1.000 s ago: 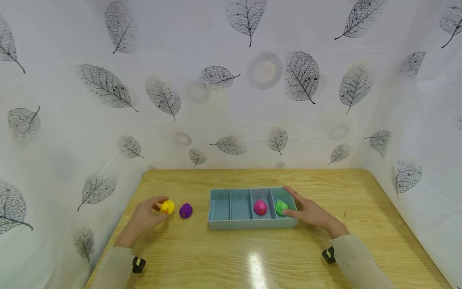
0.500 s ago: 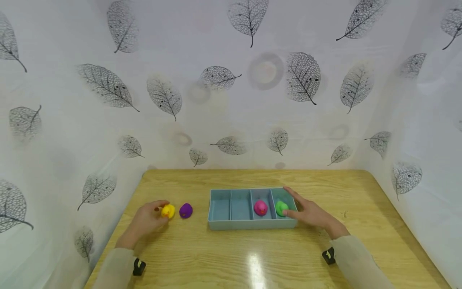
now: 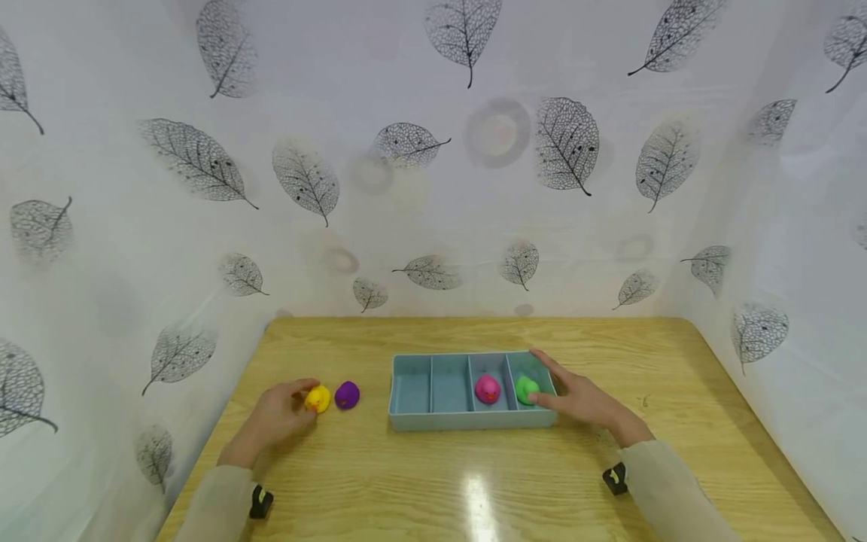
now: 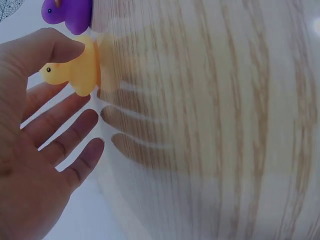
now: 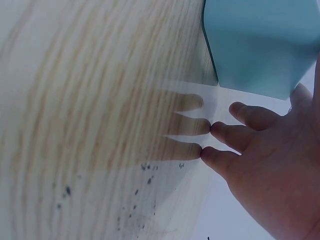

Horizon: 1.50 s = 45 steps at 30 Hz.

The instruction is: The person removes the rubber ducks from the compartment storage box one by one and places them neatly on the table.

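On the wooden table (image 3: 474, 482), my left hand (image 3: 281, 412) holds a small yellow duck (image 3: 317, 399) between thumb and index finger. The left wrist view shows my thumb on the yellow duck (image 4: 75, 75) and the other fingers (image 4: 65, 140) straight and spread below it. A purple duck (image 3: 347, 394) (image 4: 67, 12) stands just right of it. My right hand (image 3: 584, 400) lies flat against the right end of a grey-blue divided tray (image 3: 467, 424), fingers straight. A pink duck (image 3: 487, 389) and a green duck (image 3: 525, 389) sit in its two right compartments.
The tray's two left compartments hold nothing. A white leaf-patterned curtain (image 3: 433, 188) walls the table at the back and both sides. In the right wrist view, my right hand (image 5: 265, 165) touches the table beside the tray (image 5: 260, 45) corner.
The yellow duck and my left hand have shifted slightly nearer and lower toward the table. The right hand and the tray have stayed put.
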Motion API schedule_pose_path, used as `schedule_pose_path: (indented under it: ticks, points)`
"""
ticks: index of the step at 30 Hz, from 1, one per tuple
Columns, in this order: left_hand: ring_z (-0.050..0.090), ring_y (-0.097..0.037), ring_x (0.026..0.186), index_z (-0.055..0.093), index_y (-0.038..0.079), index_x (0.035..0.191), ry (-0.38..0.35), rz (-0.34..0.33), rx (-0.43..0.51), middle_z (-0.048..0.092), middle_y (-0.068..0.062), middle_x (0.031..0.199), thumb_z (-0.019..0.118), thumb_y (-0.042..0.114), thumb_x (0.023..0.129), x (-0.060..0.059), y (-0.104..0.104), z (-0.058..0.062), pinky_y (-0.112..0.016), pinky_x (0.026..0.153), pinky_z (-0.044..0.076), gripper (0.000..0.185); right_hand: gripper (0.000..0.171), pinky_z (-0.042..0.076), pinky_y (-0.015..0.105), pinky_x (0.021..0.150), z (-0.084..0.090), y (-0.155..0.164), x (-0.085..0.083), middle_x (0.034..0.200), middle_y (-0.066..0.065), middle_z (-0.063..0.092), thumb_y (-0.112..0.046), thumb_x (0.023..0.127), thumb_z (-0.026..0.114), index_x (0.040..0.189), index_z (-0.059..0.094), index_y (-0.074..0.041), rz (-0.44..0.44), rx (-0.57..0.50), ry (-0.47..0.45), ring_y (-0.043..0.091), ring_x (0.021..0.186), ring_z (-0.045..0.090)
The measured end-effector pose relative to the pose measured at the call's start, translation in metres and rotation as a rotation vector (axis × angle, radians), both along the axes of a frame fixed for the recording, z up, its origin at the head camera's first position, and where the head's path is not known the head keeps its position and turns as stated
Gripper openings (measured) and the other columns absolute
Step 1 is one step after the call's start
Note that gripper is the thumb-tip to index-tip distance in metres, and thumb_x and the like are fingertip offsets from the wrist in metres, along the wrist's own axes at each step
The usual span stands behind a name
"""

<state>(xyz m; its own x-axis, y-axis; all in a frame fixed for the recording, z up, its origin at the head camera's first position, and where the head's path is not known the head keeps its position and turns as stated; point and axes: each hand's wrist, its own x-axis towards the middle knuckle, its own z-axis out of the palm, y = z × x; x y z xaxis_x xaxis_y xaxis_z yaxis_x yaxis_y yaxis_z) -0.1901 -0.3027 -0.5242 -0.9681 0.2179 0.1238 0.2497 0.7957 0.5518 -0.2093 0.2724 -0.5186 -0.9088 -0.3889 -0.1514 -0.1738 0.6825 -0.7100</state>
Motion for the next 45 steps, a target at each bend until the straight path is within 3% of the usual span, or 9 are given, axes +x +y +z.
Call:
schedule_pose_path:
  ticks: [8, 23, 33, 37, 41, 45]
  points:
    - [0.069, -0.029, 0.102, 0.071, -0.003, 0.126, 0.029, -0.011, 0.011, 0.073, -0.017, 0.114, 0.087, 0.008, 0.082, 0.001, 0.002, 0.002, -0.053, 0.093, 0.060, 0.049, 0.085, 0.032, 0.079, 0.114, -0.001, -0.001, 0.000, 0.174, 0.021, 0.022, -0.056, 0.100, 0.065, 0.166, 0.010, -0.051, -0.006, 0.004, 0.001, 0.061, 0.151, 0.030]
    - [0.067, -0.040, 0.113, 0.067, -0.002, 0.132, -0.017, 0.033, -0.015, 0.071, -0.024, 0.126, 0.084, 0.010, 0.086, -0.001, 0.003, 0.000, -0.062, 0.102, 0.053, 0.051, 0.086, 0.033, 0.080, 0.113, -0.002, -0.002, 0.001, 0.175, 0.020, 0.020, -0.055, 0.101, 0.064, 0.167, 0.009, -0.050, 0.004, -0.006, 0.006, 0.061, 0.150, 0.030]
    - [0.064, -0.049, 0.123, 0.058, -0.003, 0.144, -0.044, 0.058, -0.003, 0.070, -0.026, 0.129, 0.086, 0.015, 0.086, 0.004, 0.003, -0.005, -0.067, 0.109, 0.047, 0.067, 0.086, 0.033, 0.080, 0.113, -0.002, -0.001, 0.001, 0.174, 0.021, 0.023, -0.056, 0.100, 0.064, 0.167, 0.010, -0.049, 0.001, 0.007, 0.016, 0.062, 0.149, 0.032]
    - [0.061, -0.054, 0.126, 0.055, 0.000, 0.148, -0.040, 0.055, 0.005, 0.065, -0.032, 0.136, 0.088, 0.023, 0.084, 0.006, 0.003, -0.001, -0.071, 0.109, 0.045, 0.075, 0.086, 0.032, 0.080, 0.114, -0.003, 0.000, 0.000, 0.175, 0.019, 0.021, -0.056, 0.101, 0.064, 0.167, 0.010, -0.050, 0.005, 0.008, 0.018, 0.061, 0.150, 0.031]
    - [0.057, -0.057, 0.130, 0.054, 0.001, 0.148, -0.007, 0.036, 0.002, 0.059, -0.034, 0.144, 0.087, 0.026, 0.084, 0.007, 0.002, 0.005, -0.074, 0.108, 0.044, 0.076, 0.086, 0.033, 0.080, 0.113, -0.004, 0.001, -0.002, 0.175, 0.020, 0.021, -0.056, 0.101, 0.064, 0.166, 0.009, -0.050, 0.009, 0.013, 0.022, 0.062, 0.149, 0.032]
    - [0.055, -0.057, 0.132, 0.055, -0.002, 0.145, 0.085, 0.018, 0.009, 0.059, -0.033, 0.144, 0.082, 0.023, 0.088, 0.005, 0.006, 0.010, -0.072, 0.108, 0.045, 0.068, 0.086, 0.033, 0.080, 0.113, -0.005, 0.001, -0.003, 0.175, 0.019, 0.021, -0.057, 0.100, 0.064, 0.167, 0.009, -0.050, 0.010, 0.013, 0.023, 0.061, 0.149, 0.032]
